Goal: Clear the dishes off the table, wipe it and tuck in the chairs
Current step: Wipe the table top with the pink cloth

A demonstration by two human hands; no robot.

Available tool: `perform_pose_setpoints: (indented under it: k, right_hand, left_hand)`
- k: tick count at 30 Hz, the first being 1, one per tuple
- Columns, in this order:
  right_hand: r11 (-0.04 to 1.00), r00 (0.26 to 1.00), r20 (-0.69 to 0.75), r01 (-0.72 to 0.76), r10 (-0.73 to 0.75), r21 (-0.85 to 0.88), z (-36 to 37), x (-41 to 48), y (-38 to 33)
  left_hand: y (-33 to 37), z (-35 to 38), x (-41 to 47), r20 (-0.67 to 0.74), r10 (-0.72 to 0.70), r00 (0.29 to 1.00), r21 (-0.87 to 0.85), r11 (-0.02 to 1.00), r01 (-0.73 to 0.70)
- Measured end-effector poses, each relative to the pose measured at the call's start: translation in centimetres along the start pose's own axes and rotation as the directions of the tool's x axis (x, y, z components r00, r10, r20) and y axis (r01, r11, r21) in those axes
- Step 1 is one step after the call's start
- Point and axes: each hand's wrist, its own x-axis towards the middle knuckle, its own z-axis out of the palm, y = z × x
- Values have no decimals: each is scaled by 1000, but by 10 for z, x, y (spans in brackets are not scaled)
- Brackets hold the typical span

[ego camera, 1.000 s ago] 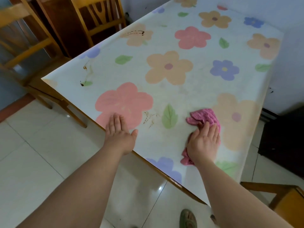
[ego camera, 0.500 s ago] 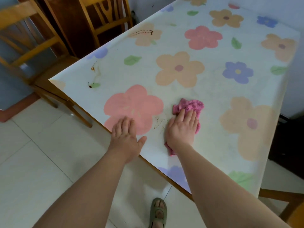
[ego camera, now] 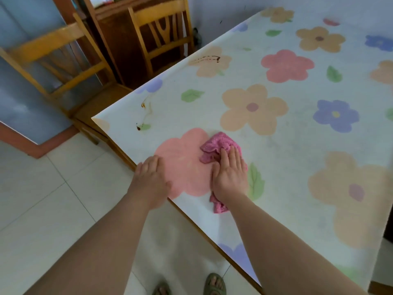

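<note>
- Right hand (ego camera: pixel 230 175) — fingers flat, spread, pressing a crumpled, nubby pink cloth (ego camera: pixel 219 143) near the table (ego camera: pixel 297 141) front edge.
- Left hand (ego camera: pixel 150 182) — open, palm down, empty, at that edge.

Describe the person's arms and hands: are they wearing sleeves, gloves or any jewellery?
Both forearms are bare up to the frame's edge, with no sleeves showing. The left hand and right hand wear no gloves, and no rings, watch or bracelet can be seen. The only clothing in view is a pair of green open-toed sandals on the feet.
</note>
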Motion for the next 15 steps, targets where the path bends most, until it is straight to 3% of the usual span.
perform_pose_setpoints:
  k: [4, 9, 15]
  right_hand:
    - [983, 980, -70, -185, 185, 1, -1, 20, -8]
    - [950, 942, -127, -313, 310, -2, 8, 45, -37]
    - [967, 960, -113, -256, 255, 4, 19, 77, -75]
  left_hand:
    - [-22, -9, 12, 95, -85, 992, -4, 996, 86]
    - [-59, -18, 45, 155, -143, 978, -49, 987, 152]
    - [-116, -36, 95, 222, -189, 957, -58, 977, 206]
